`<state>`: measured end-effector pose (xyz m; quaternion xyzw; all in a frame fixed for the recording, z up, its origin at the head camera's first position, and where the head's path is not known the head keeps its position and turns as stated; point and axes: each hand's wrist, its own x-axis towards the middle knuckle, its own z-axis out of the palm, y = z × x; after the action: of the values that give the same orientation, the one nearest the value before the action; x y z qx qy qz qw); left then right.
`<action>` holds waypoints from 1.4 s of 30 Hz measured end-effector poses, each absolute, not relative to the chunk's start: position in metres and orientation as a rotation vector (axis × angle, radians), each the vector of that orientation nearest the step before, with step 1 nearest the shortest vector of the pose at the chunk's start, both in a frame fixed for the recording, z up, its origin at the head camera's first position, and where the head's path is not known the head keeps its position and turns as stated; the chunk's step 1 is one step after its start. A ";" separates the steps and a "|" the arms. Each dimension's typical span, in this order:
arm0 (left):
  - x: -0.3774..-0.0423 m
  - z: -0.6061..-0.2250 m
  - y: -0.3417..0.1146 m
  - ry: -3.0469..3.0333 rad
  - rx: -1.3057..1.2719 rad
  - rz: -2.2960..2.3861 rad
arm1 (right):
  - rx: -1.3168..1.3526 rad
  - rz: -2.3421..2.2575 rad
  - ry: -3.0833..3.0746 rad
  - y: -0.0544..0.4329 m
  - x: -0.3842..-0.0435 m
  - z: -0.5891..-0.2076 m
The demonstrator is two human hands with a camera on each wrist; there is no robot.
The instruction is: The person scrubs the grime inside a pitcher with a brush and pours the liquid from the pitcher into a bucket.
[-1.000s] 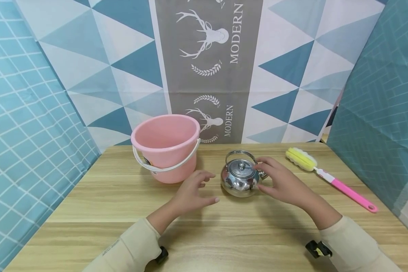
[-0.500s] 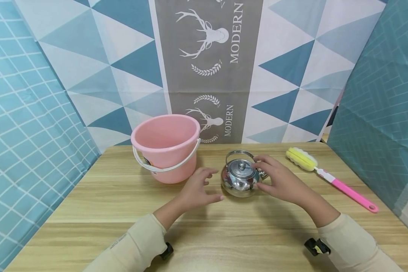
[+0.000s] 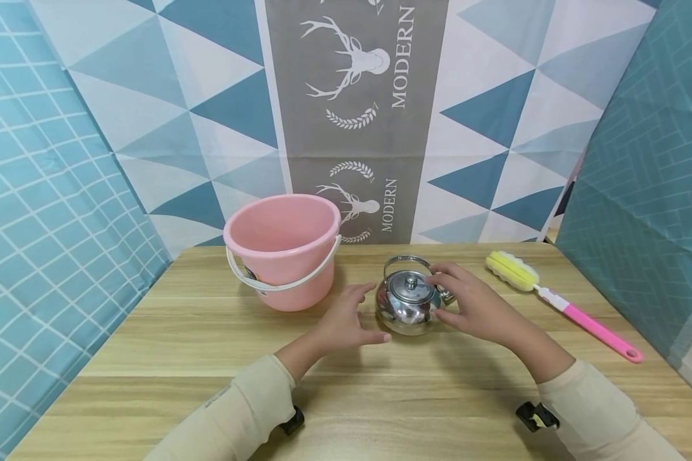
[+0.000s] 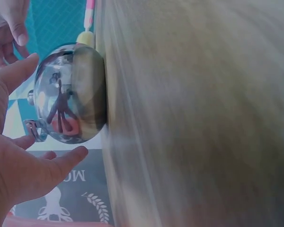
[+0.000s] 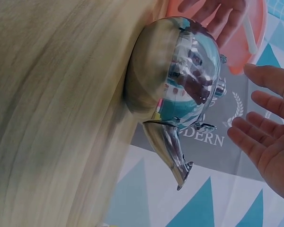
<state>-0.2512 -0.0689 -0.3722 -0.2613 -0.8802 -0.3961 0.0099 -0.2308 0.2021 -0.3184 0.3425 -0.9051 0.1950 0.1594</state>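
Observation:
A shiny metal teapot [image 3: 406, 310] stands upright on the wooden table, its lid on and its hoop handle raised. My left hand [image 3: 346, 323] is at the pot's left side, thumb and fingers spread apart, with nothing held. On the other side, my right hand [image 3: 475, 304] is spread next to the spout, its fingertips overlapping the pot's edge in the head view. The right wrist view shows a gap between that hand [image 5: 270, 127] and the teapot [image 5: 175, 71], whose spout [image 5: 168, 149] points away from the body.
A pink bucket [image 3: 282, 275] with a white handle stands at the back left. To the right lies a bottle brush [image 3: 588, 323] with a yellow and white sponge head and pink handle. Patterned cloth hangs behind the table [image 3: 380, 403] and along both sides.
My left hand has moved right, closer to the teapot. My right hand has barely shifted, and the teapot, bucket and brush stay where they were.

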 end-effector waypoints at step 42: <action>-0.276 -0.385 -0.023 -2.627 -0.610 -1.652 | 1.031 0.505 -2.632 0.186 -0.254 -0.311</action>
<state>-0.2756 -0.0234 -0.3852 -0.1928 -0.8306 -0.5223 -0.0102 -0.2542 0.1858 -0.3112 0.3558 -0.9082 0.1742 0.1349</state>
